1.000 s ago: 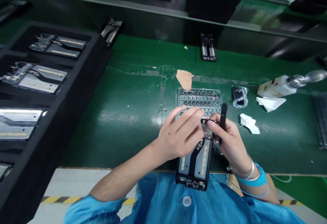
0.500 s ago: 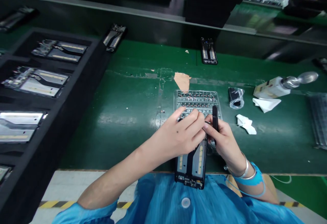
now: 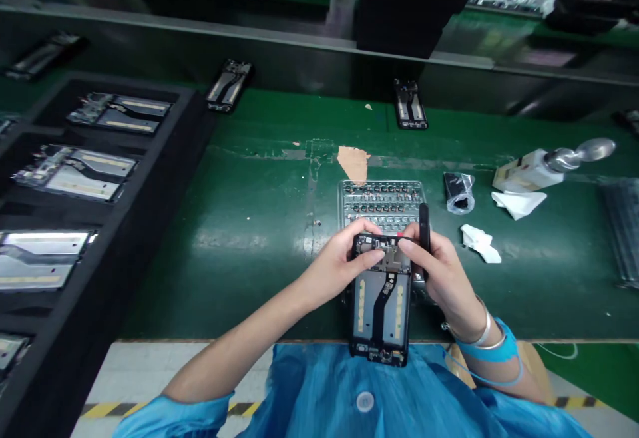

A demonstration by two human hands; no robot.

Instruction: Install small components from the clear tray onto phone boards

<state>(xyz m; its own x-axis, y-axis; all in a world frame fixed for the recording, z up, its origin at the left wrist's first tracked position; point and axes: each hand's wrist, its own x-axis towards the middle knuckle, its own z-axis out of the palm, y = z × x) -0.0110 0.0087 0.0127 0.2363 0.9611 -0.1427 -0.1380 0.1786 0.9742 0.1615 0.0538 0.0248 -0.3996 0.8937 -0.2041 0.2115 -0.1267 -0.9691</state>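
An opened phone body with its inner parts showing is held upright in front of my chest, its lower end over the bench edge. My left hand grips its upper left corner, thumb across the circuit board. At the upper right corner, my right hand pinches the phone with thumb and fingers. A black tool, perhaps tweezers, sticks up from that same hand; its tips are hidden. Behind the hands lies a clear plastic tray holding rows of small parts.
On the left a black foam tray holds several opened phones. More phone bodies stand along the back ledge. To the right are a bagged black item, white tissues and a bottle. Tan paper lies behind the clear tray.
My left hand has drawn back left from over the top of the phone to its upper left corner, uncovering the circuit board. The phone has shifted slightly right.
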